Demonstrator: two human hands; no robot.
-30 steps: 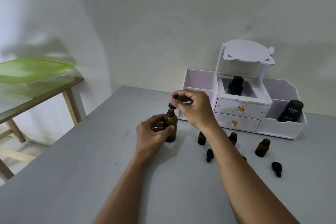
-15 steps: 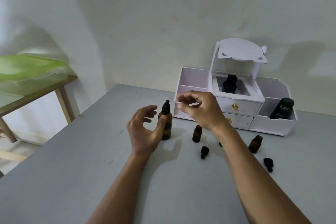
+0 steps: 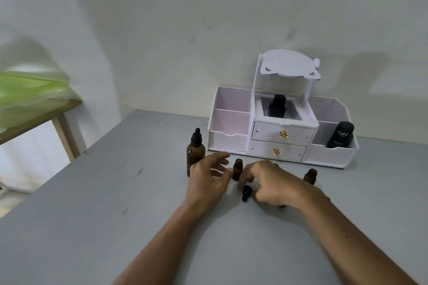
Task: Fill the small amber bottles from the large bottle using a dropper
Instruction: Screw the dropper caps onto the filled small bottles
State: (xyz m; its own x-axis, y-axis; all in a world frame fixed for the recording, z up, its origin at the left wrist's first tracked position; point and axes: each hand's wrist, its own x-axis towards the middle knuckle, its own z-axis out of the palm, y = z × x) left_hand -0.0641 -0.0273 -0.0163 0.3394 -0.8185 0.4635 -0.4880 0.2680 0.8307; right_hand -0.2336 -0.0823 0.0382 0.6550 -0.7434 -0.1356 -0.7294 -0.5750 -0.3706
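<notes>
large bottle (image 3: 196,157) now stands alone on the counter (image 3: 104,203), upright, left of the small ones, dropper top (image 3: 197,139) seated in its neck. a second ago the left hand held it while the right set that dropper back in; half a second ago both let go. now both hands are down at the small bottles.

left hand (image 3: 208,180): open, fingers spread, holding nothing, thumb tip just beside the nearest small amber bottle (image 3: 237,169); can't confirm contact. that bottle is upright and uncapped.

right hand (image 3: 273,183): fingers curled down over a loose black cap (image 3: 247,193) lying on the counter right in front of that bottle. can't tell if it's pinching the cap yet or just arriving.

second small bottle (image 3: 310,176) stands uncapped further right, near the white organiser (image 3: 231,122). a third is mostly hidden behind the right hand.

read: draw-and-dispense round for this bottle looks finished, dropper parked, next step is probably capping it. fill levels not visible through the amber glass, so how many are done is unknown. risk: left hand is close enough to knock the open bottle.
</notes>
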